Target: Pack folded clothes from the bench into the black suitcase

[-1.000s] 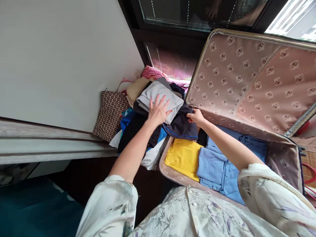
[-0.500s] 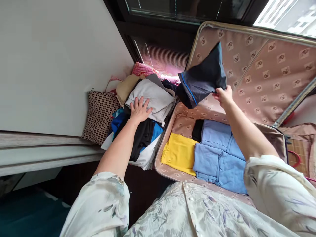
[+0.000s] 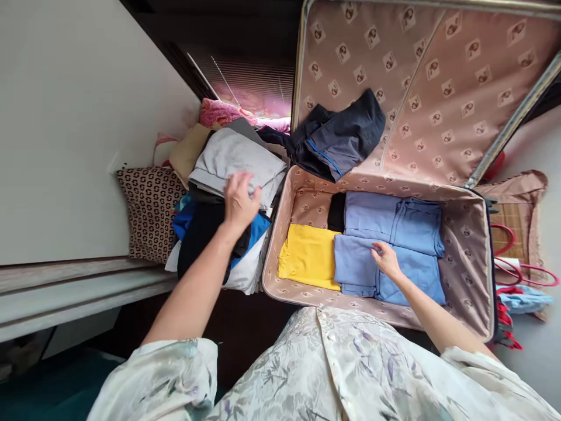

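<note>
Now the left hand (image 3: 240, 202) presses flat on the grey garment (image 3: 236, 161) atop the pile; the right hand (image 3: 385, 261) rests spread on blue folded clothes (image 3: 390, 251) in the suitcase (image 3: 468, 275). Packing seems midway. Lifting the grey piece would call for a closed grasp.

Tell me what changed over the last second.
The right hand pulled the dark garment off the pile, let it go against the suitcase lid, then dropped onto the blue clothes. The left hand stayed on the pile.

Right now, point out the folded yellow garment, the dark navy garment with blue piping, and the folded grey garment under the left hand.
folded yellow garment (image 3: 309, 255), head view, centre of fabric.
dark navy garment with blue piping (image 3: 346, 137), head view, middle panel.
folded grey garment (image 3: 232, 158), head view, top surface.
</note>
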A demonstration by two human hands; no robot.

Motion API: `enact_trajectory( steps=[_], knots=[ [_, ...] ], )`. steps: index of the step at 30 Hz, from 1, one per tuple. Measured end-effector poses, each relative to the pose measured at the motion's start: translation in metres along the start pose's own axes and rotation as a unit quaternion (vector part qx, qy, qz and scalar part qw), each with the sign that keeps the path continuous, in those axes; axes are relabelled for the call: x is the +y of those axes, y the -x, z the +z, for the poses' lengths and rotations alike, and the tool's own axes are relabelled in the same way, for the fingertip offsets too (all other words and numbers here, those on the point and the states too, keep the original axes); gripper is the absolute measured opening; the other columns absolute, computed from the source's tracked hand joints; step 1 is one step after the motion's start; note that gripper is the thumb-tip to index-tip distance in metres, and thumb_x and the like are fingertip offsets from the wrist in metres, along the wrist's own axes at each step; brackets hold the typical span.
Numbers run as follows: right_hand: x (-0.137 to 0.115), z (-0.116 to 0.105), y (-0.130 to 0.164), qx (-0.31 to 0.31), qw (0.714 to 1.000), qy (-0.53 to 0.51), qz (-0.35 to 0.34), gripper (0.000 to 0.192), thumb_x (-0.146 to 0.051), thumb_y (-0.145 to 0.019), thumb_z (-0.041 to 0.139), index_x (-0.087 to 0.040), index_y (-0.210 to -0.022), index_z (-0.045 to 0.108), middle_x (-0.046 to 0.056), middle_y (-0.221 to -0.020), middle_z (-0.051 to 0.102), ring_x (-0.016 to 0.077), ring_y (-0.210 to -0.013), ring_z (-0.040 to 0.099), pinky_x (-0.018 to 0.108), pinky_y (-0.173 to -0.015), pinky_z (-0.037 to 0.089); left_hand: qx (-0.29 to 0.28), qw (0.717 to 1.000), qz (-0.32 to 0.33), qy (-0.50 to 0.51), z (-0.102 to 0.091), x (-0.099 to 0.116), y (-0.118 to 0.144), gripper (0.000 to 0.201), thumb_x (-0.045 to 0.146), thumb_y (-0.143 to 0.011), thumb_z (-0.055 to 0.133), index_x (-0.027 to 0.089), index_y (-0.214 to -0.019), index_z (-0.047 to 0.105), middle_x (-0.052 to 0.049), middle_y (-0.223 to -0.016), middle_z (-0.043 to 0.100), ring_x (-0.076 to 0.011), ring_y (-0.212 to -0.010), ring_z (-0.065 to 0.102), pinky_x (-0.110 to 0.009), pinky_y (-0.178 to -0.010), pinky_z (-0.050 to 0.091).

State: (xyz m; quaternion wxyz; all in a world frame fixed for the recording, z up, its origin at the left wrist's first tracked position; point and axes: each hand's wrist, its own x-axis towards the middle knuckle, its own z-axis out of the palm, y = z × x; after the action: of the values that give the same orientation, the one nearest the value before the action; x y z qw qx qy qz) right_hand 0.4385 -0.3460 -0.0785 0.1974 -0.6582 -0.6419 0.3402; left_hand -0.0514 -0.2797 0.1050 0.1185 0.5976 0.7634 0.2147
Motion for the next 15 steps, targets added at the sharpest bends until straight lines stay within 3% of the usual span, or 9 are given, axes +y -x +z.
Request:
enact_trajectory(
  steps=[2,4,6,7,9,11,13,15],
  knots=[
    [0.014,-0.003,0.019,-0.025,0.997,-0.01,0.069,0.029,-0.037,-0.077,0.059,-0.021,-0.099,0.069,0.009,-0.093,0.075,0.0232,-0.083,0.071,0.042,-0.084,0.059,-0.061,0.988,-0.007,0.142,0.044,0.034,0.032,0.044,0.035,-0.095,0.055,0.018,-0.136,0.061,-0.015,-0.139,0.06,-0.0288,-0.131,0.056,-0.042,-0.111,0.046],
    [0.019,-0.009,0.029,-0.059,0.992,-0.012,0.115,0.027,-0.033,-0.074,0.06,-0.021,-0.096,0.07,0.008,-0.088,0.077,0.0231,-0.082,0.072,0.041,-0.085,0.058,-0.211,0.94,-0.077,0.258,0.101,0.066,0.073,0.044,0.037,-0.091,0.064,0.016,-0.13,0.065,-0.015,-0.123,0.069,-0.0266,-0.115,0.066,-0.037,-0.1,0.053],
    [0.019,-0.017,0.032,-0.089,0.988,-0.013,0.127,0.026,-0.031,-0.073,0.06,-0.02,-0.094,0.07,0.008,-0.087,0.078,0.0232,-0.081,0.073,0.039,-0.083,0.057,-0.351,0.875,-0.185,0.279,0.158,0.091,0.113,0.05,0.038,-0.087,0.071,0.012,-0.129,0.065,-0.018,-0.117,0.072,-0.0266,-0.107,0.069,-0.034,-0.094,0.054],
    [0.017,-0.022,0.034,-0.1,0.987,-0.016,0.121,0.026,-0.031,-0.073,0.06,-0.02,-0.095,0.07,0.008,-0.087,0.078,0.0231,-0.082,0.073,0.039,-0.083,0.057,-0.386,0.857,-0.227,0.254,0.182,0.099,0.129,0.052,0.036,-0.085,0.074,0.011,-0.13,0.064,-0.019,-0.117,0.072,-0.0266,-0.106,0.069,-0.033,-0.093,0.054],
    [0.016,-0.033,0.039,-0.113,0.988,-0.024,0.1,0.028,-0.032,-0.074,0.06,-0.02,-0.097,0.07,0.008,-0.089,0.078,0.0229,-0.083,0.073,0.037,-0.082,0.056,-0.385,0.863,-0.261,0.197,0.218,0.109,0.151,0.055,0.032,-0.086,0.073,0.008,-0.134,0.061,-0.022,-0.123,0.069,-0.0296,-0.113,0.067,-0.036,-0.097,0.051],
    [0.02,-0.046,0.05,-0.109,0.99,-0.027,0.083,0.029,-0.034,-0.076,0.059,-0.021,-0.1,0.07,0.008,-0.09,0.078,0.0229,-0.083,0.073,0.037,-0.08,0.056,-0.346,0.889,-0.254,0.161,0.235,0.107,0.154,0.053,0.025,-0.09,0.067,0.008,-0.14,0.056,-0.025,-0.138,0.06,-0.0329,-0.132,0.056,-0.04,-0.111,0.042],
    [0.027,-0.058,0.065,-0.097,0.992,-0.023,0.082,0.031,-0.036,-0.077,0.059,-0.021,-0.101,0.07,0.008,-0.091,0.078,0.0232,-0.082,0.073,0.036,-0.076,0.056,-0.317,0.923,-0.185,0.113,0.239,0.095,0.144,0.055,0.021,-0.092,0.064,0.013,-0.144,0.052,-0.024,-0.152,0.049,-0.0343,-0.146,0.041,-0.044,-0.121,0.027],
    [0.037,-0.068,0.081,-0.083,0.992,-0.023,0.091,0.032,-0.038,-0.077,0.058,-0.021,-0.101,0.07,0.009,-0.091,0.078,0.0238,-0.083,0.074,0.036,-0.074,0.057,-0.323,0.943,-0.072,0.034,0.237,0.078,0.128,0.064,0.023,-0.086,0.073,0.017,-0.146,0.051,-0.023,-0.156,0.045,-0.0371,-0.149,0.035,-0.048,-0.124,0.019]
  ],
)
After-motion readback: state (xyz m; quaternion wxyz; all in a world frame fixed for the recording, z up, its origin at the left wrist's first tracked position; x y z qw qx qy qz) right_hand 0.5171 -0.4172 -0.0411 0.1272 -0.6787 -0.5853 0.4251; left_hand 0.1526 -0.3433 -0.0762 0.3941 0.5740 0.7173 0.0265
